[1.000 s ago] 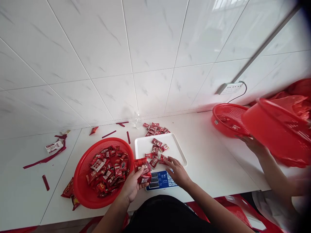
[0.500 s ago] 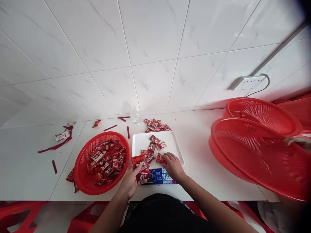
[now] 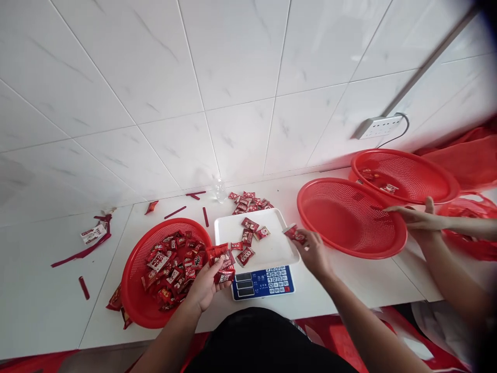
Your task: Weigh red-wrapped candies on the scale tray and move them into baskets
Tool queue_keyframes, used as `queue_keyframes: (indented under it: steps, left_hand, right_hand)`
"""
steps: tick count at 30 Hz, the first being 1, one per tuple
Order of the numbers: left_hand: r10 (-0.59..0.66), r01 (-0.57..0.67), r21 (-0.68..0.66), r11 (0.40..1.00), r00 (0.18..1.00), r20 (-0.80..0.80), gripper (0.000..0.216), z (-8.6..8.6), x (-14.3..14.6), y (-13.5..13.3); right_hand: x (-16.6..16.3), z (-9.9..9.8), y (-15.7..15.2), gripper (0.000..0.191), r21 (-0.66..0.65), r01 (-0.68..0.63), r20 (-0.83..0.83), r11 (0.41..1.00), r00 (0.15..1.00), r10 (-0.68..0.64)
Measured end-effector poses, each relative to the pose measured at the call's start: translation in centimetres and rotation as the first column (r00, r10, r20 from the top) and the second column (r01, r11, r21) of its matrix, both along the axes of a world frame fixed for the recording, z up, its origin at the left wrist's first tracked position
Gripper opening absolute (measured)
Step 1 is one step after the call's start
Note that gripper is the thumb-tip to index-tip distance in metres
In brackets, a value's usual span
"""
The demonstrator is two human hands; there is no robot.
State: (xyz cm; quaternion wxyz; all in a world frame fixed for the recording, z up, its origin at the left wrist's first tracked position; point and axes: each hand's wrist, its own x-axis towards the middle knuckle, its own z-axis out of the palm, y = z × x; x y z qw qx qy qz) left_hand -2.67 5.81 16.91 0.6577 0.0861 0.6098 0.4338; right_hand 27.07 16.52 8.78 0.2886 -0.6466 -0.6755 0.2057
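My left hand is closed around several red candy packets, held between the filled basket and the scale. In my right hand a single red candy packet is pinched, off the right edge of the white tray. Several wrapped candies lie on that tray, which sits on a scale with a blue keypad panel. To the left, a red basket holds many red candy packets. A small pile of packets lies behind the tray.
At right, another person's hands touch a red basket. Behind it stands another red basket with a few packets. A clear plastic object, dark red strips and a power strip are by the wall.
My right hand has lifted a packet from the tray and moved right. The other person's basket has come down onto the table, closer to the scale. My left hand keeps its packets.
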Motion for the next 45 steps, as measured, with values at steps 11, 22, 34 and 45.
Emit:
queue_keyframes:
  steps: [11,22,34,45]
  left_hand:
    - [-0.079,0.079,0.009,0.997,0.996,0.031,0.028,-0.6,-0.6,0.4]
    - [-0.084,0.084,-0.003,0.996,0.996,0.038,0.031,-0.9,-0.4,0.0]
    - [-0.031,0.031,-0.011,0.999,0.999,0.035,0.027,-0.7,-0.8,-0.6]
    - [-0.028,0.029,-0.009,1.0,0.998,0.057,0.027,-0.9,-0.7,0.0]
  right_hand:
    - [5.5,-1.5,3.4,0.051,-0.263,0.272,0.341,0.926,0.924,-0.174]
    - [-3.4,-0.2,1.4,0.05,-0.311,-0.126,0.443,0.942,0.858,0.26]
    - [-7.9,-0.4,0.4,0.027,-0.237,-0.378,0.351,0.895,0.826,0.442]
    - [-3.5,2.8,3.7,0.051,-0.141,-0.03,0.398,0.99,0.913,0.085]
